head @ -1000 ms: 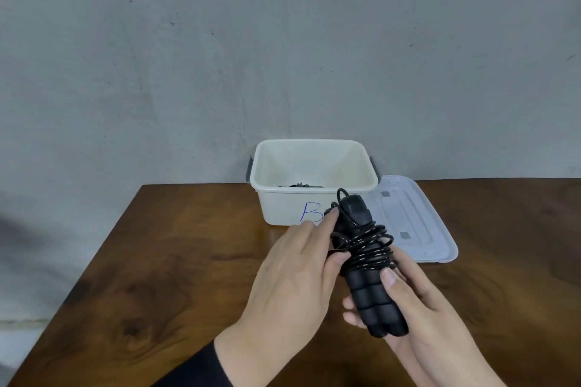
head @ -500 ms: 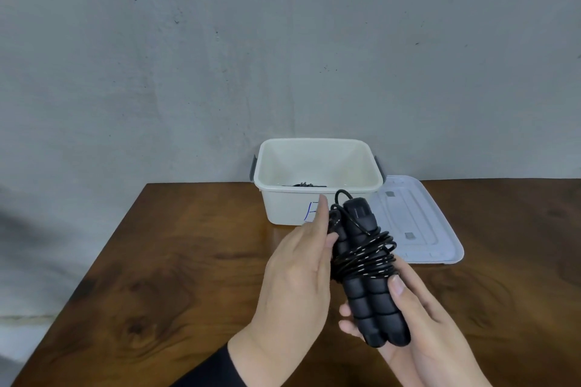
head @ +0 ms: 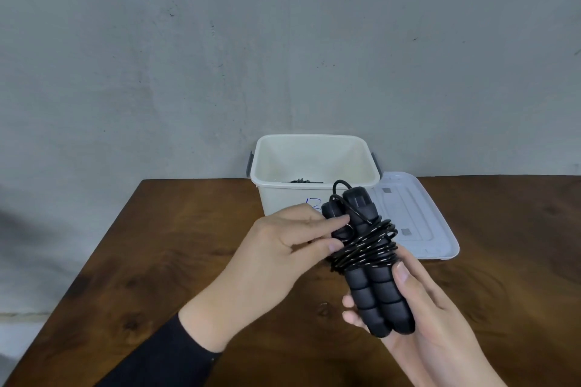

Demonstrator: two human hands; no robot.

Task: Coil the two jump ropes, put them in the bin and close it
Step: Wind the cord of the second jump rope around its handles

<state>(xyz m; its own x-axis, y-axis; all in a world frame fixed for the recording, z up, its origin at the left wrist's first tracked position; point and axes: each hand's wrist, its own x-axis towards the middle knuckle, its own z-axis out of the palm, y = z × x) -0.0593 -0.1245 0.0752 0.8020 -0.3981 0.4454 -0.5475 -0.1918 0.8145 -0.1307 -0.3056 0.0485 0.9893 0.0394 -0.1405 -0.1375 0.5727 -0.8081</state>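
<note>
A black jump rope is held upright above the table, its two foam handles side by side and its cord wound around their upper half. My right hand grips the lower ends of the handles from the right. My left hand presses its fingers on the upper handle and the cord from the left. Behind them stands an open white bin with a blue mark on its front. Something black, a second jump rope, lies inside, mostly hidden by the front wall. The white lid lies flat to the bin's right.
A dark wooden table carries everything, and its left edge runs diagonally toward me. A grey wall rises directly behind the bin. Grey latches sit on both sides of the bin.
My left hand's fingers have shifted from pointing up beside the handles to lying across them and the cord. The bundle has stayed in about the same place.
</note>
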